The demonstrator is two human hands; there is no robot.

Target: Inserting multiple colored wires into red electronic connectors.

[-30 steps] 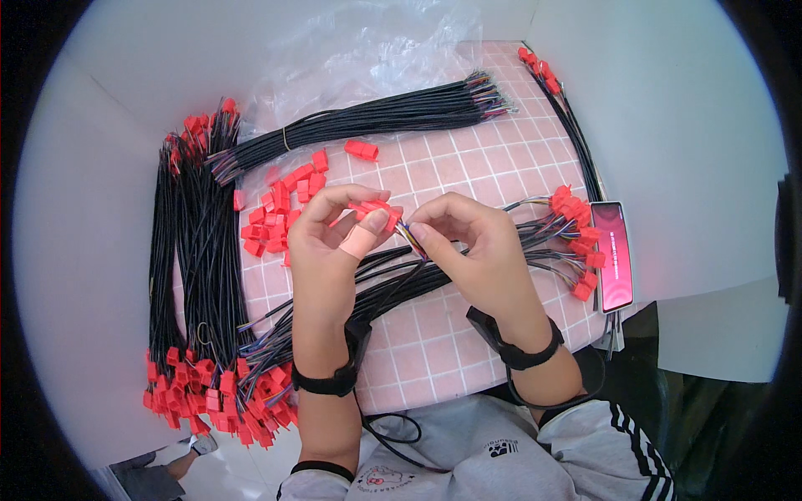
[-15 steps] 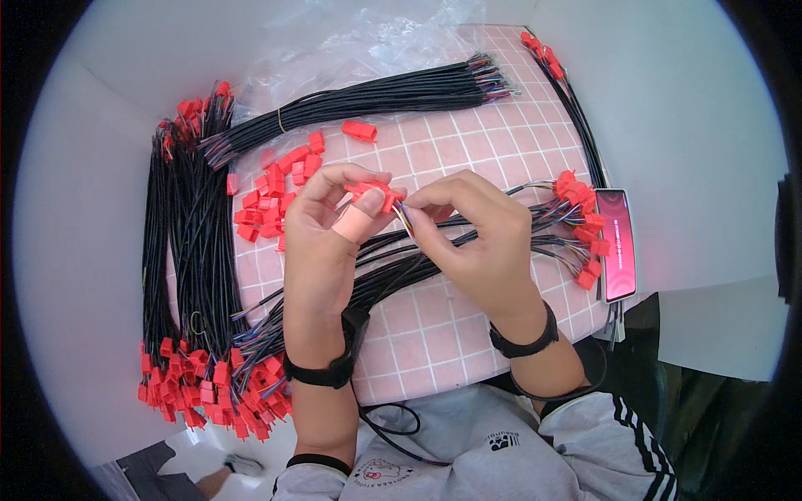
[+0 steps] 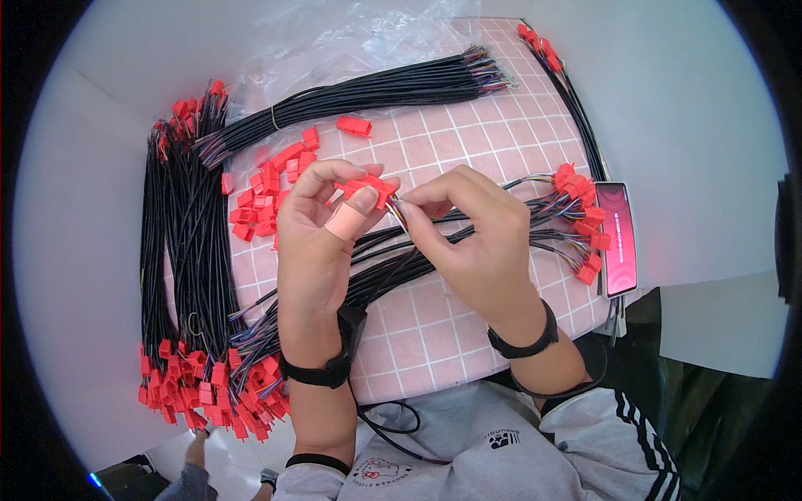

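Note:
Between the thumb and fingers of my left hand (image 3: 316, 238) is a red plastic connector housing (image 3: 382, 188). A tan bandage or tape wraps the left thumb. Thin coloured wires (image 3: 396, 211) run up to the housing's right end, and my right hand (image 3: 484, 234) pinches them with thumb and forefinger close beside it. How deep the wire ends sit in the housing is too small to tell. Below both hands lies a bunch of black cables (image 3: 380, 286), with red connectors (image 3: 589, 219) on its right ends. Loose red housings (image 3: 266, 182) are scattered just left of my left hand.
A tied bundle of black cables (image 3: 359, 92) with bare wire ends lies at the back, by clear plastic film (image 3: 309, 58). Cables with red connectors (image 3: 200, 242) pile up at the left. A phone (image 3: 618, 242) lies at the right edge, near more cables (image 3: 576, 108).
Both hands keep their grip on the housing and wires, with only slight finger movement. The view has shifted a little. At lower left, another person's arm and leg have changed position.

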